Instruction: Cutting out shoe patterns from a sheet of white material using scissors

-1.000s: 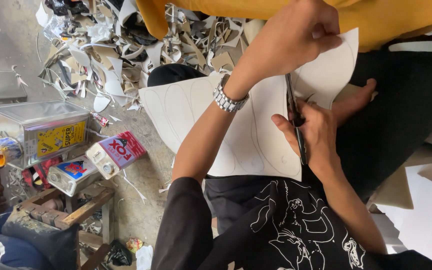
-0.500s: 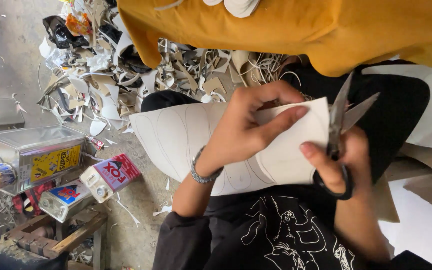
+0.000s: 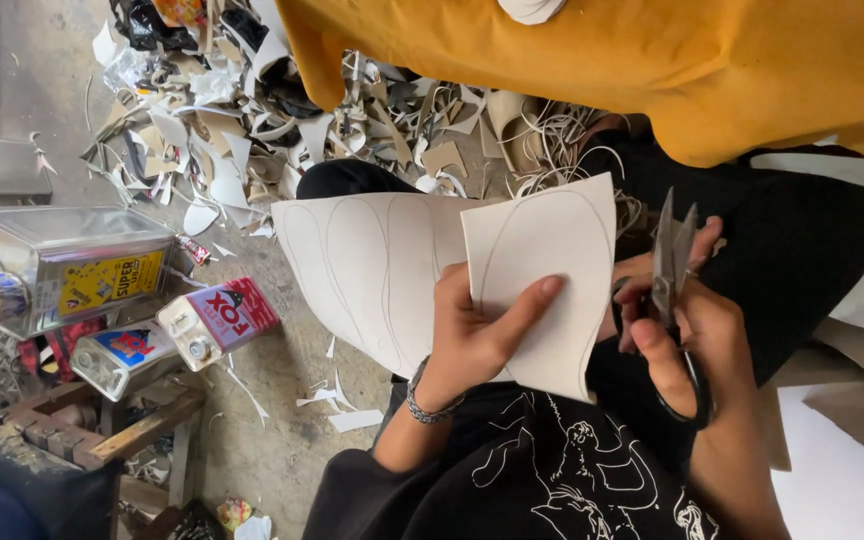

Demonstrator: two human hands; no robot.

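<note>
A cut sheet (image 3: 542,290) is pinched by the left hand (image 3: 477,335), while scissors (image 3: 674,290), blades slightly parted, are gripped just beside it by the right hand (image 3: 687,330).

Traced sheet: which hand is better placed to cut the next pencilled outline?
Right. The right hand holds the open scissors beside the traced sheet; the left hand grips that sheet.

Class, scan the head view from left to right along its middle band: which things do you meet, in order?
Large metal tin → small red and white can → left hand holding the pale cut sheet → scissors in the right hand.
</note>
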